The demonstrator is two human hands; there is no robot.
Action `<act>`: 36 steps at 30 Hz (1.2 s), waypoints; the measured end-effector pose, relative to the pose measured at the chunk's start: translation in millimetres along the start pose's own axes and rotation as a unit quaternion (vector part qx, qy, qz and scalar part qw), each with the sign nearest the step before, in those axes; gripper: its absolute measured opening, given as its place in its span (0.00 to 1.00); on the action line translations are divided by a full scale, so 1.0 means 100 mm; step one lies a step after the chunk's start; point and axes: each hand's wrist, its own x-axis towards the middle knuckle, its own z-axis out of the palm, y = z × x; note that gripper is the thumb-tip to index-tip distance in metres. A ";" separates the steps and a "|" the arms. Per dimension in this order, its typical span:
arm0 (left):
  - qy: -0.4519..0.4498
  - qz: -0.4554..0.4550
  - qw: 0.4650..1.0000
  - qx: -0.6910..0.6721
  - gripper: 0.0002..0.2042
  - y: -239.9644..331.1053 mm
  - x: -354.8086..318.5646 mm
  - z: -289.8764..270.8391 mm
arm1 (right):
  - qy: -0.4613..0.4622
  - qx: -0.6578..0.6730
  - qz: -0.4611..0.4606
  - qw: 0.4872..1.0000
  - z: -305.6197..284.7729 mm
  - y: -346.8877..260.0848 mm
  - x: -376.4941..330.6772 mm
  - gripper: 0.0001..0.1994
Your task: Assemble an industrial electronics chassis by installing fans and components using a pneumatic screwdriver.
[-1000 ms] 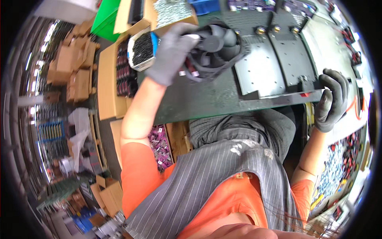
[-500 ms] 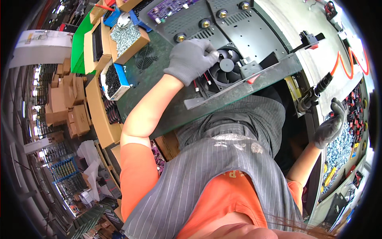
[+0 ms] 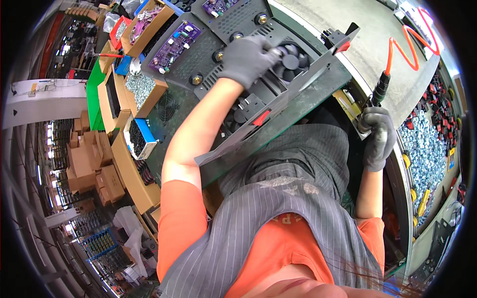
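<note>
On the dark-green surface (image 3: 183,113), in a dk-grey perforated metal chassis (image 3: 198,57), sits a round black plastic fan (image 3: 290,62); L hand (image 3: 248,59), grey-gloved, half-curled, fingertips at its edge, grip partly hidden, can't tell if holding. R hand (image 3: 377,134), grey-gloved, curled round black cylindrical driver (image 3: 381,89) w/ coiled orange hose (image 3: 389,54); tip unclear.

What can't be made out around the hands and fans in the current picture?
All in the head view:
Left hand: its back and fingers hide whether it grips or only touches the far fan.
Near fan: partly covered by the left forearm.
Black driver: lower end hidden by the right hand.
Upper purple board: cut off by the top edge.
</note>
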 end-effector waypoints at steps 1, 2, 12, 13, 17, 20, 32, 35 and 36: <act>-0.017 0.003 1.000 -0.024 0.17 0.01 0.06 0.14 | -0.024 -0.029 0.009 0.999 0.02 -0.04 0.01 0.20; -0.038 -0.001 0.999 -0.023 0.17 0.04 0.07 0.17 | -0.035 -0.038 0.003 0.999 0.07 -0.06 0.02 0.20; 0.020 -0.012 0.954 -0.300 0.15 -0.67 -1.05 -0.40 | 0.062 0.043 0.059 0.995 0.64 0.22 0.59 0.19; 0.007 -0.074 0.936 -0.343 0.15 -0.73 -1.30 -0.38 | 0.078 0.103 0.072 0.989 0.71 0.34 0.70 0.22; -0.095 -0.185 0.928 -0.310 0.23 -0.57 -2.05 -0.38 | 0.053 0.261 0.155 0.951 0.85 1.00 0.84 0.27; 0.018 -0.043 0.982 -0.181 0.35 -0.48 -2.40 -0.07 | 0.085 0.366 0.231 0.897 1.18 0.69 0.84 0.29; 0.090 -0.079 0.989 -0.085 0.37 -0.36 -1.94 0.31 | 0.077 0.128 0.064 0.987 1.13 0.74 0.95 0.16; 0.060 -0.082 0.989 -0.109 0.37 -0.49 -1.89 0.25 | 0.038 -0.021 0.014 0.999 1.14 0.66 0.96 0.17; 0.002 -0.105 0.986 -0.129 0.34 -0.52 -1.90 0.11 | 0.022 -0.076 0.028 0.996 1.06 0.68 0.98 0.18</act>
